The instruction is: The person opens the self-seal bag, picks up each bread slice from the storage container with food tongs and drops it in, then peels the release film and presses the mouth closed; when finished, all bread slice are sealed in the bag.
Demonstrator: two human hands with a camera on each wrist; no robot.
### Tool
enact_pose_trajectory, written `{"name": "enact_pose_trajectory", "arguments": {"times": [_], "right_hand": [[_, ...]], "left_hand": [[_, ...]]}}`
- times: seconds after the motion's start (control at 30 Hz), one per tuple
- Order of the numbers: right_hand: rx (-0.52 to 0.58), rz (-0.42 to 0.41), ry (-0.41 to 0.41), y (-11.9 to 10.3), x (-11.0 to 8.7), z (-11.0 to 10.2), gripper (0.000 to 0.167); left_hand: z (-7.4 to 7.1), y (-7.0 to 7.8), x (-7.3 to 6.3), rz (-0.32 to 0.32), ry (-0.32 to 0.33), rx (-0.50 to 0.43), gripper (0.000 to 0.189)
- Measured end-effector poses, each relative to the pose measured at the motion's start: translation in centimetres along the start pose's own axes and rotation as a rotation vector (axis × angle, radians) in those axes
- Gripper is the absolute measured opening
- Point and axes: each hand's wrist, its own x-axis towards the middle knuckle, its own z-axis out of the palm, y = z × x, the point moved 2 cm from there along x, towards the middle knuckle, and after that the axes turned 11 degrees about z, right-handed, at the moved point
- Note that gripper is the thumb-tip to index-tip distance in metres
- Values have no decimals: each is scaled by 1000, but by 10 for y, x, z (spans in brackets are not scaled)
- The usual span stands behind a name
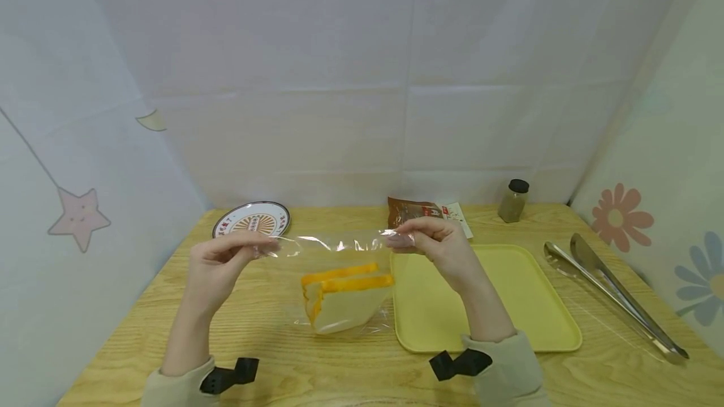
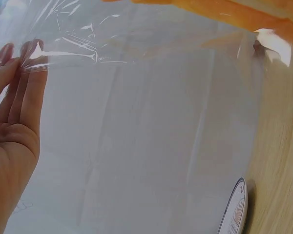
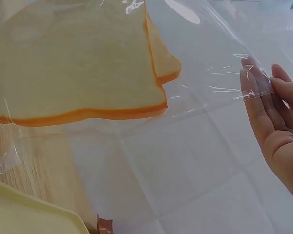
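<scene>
A clear plastic bag (image 1: 339, 245) is stretched between both hands. Inside it, toward the bottom, lie two slices of bread (image 1: 351, 306) with orange crusts, one overlapping the other; they appear large in the right wrist view, where the front slice (image 3: 83, 63) shows its pale face. My left hand (image 1: 217, 269) pinches the bag's upper left corner between thumb and fingers. At the upper right corner, my right hand (image 1: 449, 256) pinches the film the same way. Through the film in both wrist views the fingertips stay visible.
A yellow tray (image 1: 492, 294) lies right of the bag, with metal tongs (image 1: 616, 297) beyond it. Behind stand a patterned plate (image 1: 277, 215), a brown packet (image 1: 404, 209) and a black-capped jar (image 1: 513, 201). Fabric walls enclose the wooden table (image 1: 153, 325).
</scene>
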Motion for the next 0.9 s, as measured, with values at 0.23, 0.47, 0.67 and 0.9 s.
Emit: {"name": "enact_pose_trajectory", "arguments": {"times": [0.23,0.47,0.67,0.9], "right_hand": [[-98,43,45,-4,-3,-2,29],[-99,-117,7,-8,-3,2,11],[-51,-281,-46,-8,-1,6,14],[-133,-321,49,-8,0,10,17]], "left_hand": [[-1,1,-2,9,-21,-32,32],[-1,0,-3,1,2,24,28],[2,0,-1,32,14,23,32],[5,1,1,83,28,29,21]]}}
